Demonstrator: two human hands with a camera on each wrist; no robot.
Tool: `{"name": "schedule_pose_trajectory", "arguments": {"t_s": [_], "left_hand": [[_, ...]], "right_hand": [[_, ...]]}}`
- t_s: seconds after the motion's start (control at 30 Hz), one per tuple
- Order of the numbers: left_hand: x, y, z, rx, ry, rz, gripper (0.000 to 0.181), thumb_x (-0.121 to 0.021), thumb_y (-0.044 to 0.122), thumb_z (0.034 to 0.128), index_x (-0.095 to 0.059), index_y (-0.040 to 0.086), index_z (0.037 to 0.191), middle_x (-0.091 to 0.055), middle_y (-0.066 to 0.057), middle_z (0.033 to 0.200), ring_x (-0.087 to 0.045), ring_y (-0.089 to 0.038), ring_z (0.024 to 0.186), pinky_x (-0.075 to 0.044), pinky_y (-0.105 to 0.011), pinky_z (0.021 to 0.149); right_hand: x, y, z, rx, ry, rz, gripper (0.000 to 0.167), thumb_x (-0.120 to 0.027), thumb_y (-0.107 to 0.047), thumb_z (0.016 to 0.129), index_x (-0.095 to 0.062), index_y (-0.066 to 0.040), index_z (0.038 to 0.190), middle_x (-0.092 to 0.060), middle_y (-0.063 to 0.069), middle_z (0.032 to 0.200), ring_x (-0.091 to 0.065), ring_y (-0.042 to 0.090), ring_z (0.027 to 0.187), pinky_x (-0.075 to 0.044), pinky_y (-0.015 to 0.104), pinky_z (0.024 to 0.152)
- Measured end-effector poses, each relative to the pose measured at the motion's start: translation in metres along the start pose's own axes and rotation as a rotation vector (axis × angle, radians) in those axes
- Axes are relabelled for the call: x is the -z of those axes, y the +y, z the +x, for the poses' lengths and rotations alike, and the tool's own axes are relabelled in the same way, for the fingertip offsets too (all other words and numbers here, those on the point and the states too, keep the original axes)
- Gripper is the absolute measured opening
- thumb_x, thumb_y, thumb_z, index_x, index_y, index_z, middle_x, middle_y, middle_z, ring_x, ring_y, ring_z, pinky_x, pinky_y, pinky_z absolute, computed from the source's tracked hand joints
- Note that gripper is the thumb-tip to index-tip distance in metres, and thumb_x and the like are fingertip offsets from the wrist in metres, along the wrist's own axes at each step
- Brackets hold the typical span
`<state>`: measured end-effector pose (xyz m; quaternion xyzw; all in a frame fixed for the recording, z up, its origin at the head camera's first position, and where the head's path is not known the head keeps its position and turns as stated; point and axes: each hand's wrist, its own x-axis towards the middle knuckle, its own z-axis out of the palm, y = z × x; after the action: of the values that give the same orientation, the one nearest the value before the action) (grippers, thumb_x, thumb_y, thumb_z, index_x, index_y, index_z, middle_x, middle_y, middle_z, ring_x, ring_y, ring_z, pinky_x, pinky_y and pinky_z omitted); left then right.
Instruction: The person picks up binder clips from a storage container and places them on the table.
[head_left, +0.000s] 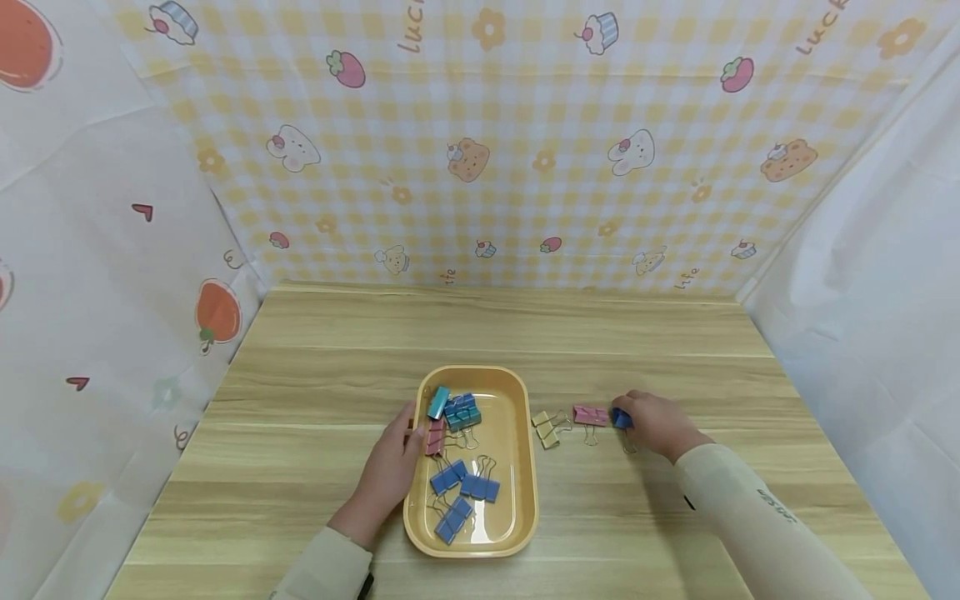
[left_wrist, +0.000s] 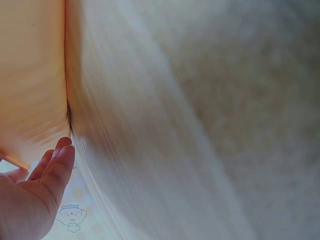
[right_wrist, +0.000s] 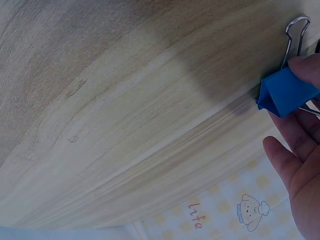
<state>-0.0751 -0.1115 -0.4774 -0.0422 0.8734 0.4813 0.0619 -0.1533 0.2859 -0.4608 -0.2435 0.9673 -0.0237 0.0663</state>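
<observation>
My right hand (head_left: 660, 423) pinches a blue binder clip (right_wrist: 287, 92) by its body at the table's right side; the thumb lies on the clip's near face. Its wire handles stick out. My left hand (head_left: 388, 468) rests against the left side of a yellow tray (head_left: 510, 546), fingers fairly straight and the thumb at the rim; in the left wrist view the fingertips (left_wrist: 66, 150) touch the tray's outside. In the tray lie several binder clips: blue ones (head_left: 453, 521) at the near end, teal and blue ones (head_left: 462, 417) and a pink one (head_left: 436, 437) farther back.
Between the tray and my right hand, a yellow binder clip (head_left: 546, 430) and a pink binder clip (head_left: 591, 415) lie on the wooden table (head_left: 337, 333). A checked cloth (head_left: 510, 192) hangs behind the table, with white cloth (head_left: 97, 250) at both sides.
</observation>
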Motion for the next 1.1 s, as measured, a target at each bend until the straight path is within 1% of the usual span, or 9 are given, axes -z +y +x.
{"name": "schedule_pose_trajectory", "arguments": {"t_s": [0.33,0.47,0.67,0.8,0.9,1.1], "left_hand": [[0.0013,0.0006,-0.0004,-0.003,-0.001,-0.010,0.054,-0.040,0.022,0.1051,-0.022,0.005,0.153,-0.038,-0.022,0.148,-0.039,-0.039,0.134,-0.037,-0.054,0.106],[0.0019,0.0016,-0.0004,-0.004,-0.001,-0.012,0.054,-0.039,0.022,0.1051,-0.022,0.005,0.153,-0.038,-0.022,0.148,-0.039,-0.039,0.134,-0.036,-0.054,0.106],[0.0028,0.0037,-0.0015,-0.002,-0.001,-0.013,0.054,-0.040,0.021,0.1049,-0.023,0.005,0.153,-0.038,-0.022,0.148,-0.039,-0.039,0.134,-0.036,-0.054,0.106],[0.0021,0.0042,-0.0018,0.006,-0.002,-0.013,0.053,-0.041,0.022,0.1049,-0.024,0.006,0.153,-0.043,-0.020,0.144,-0.051,-0.037,0.122,-0.046,-0.049,0.098],[0.0017,0.0043,-0.0015,0.010,-0.004,-0.014,0.053,-0.040,0.023,0.1052,-0.025,0.007,0.153,-0.049,-0.018,0.136,-0.057,-0.030,0.111,-0.053,-0.044,0.089],[0.0021,0.0044,-0.0014,0.010,-0.003,-0.020,0.052,-0.041,0.024,0.1051,-0.026,0.011,0.153,-0.053,-0.016,0.129,-0.058,-0.027,0.106,-0.053,-0.044,0.087]], "right_hand": [[-0.0008,-0.0002,0.0004,0.006,-0.003,-0.015,0.029,-0.078,-0.004,0.076,-0.068,-0.007,0.103,-0.063,0.003,0.089,-0.063,0.021,0.081,-0.056,0.043,0.075],[-0.0006,-0.0012,0.0005,0.013,0.002,-0.030,0.028,-0.077,-0.003,0.077,-0.068,-0.007,0.103,-0.063,0.003,0.089,-0.064,0.022,0.081,-0.056,0.043,0.075],[-0.0001,-0.0025,0.0000,0.011,-0.008,-0.046,0.030,-0.079,-0.006,0.077,-0.069,-0.006,0.104,-0.063,0.004,0.090,-0.065,0.023,0.082,-0.056,0.043,0.075],[0.0021,-0.0044,-0.0009,0.011,-0.014,-0.048,0.030,-0.079,-0.006,0.077,-0.069,-0.007,0.105,-0.063,0.005,0.091,-0.065,0.024,0.083,-0.056,0.043,0.075],[0.0035,-0.0055,-0.0015,0.011,-0.015,-0.046,0.030,-0.079,-0.005,0.077,-0.069,-0.006,0.105,-0.064,0.006,0.093,-0.065,0.025,0.085,-0.056,0.044,0.076],[0.0061,-0.0067,-0.0011,0.020,-0.016,-0.031,0.033,-0.078,-0.002,0.076,-0.069,-0.004,0.107,-0.066,0.012,0.101,-0.066,0.032,0.093,-0.055,0.047,0.079]]}}
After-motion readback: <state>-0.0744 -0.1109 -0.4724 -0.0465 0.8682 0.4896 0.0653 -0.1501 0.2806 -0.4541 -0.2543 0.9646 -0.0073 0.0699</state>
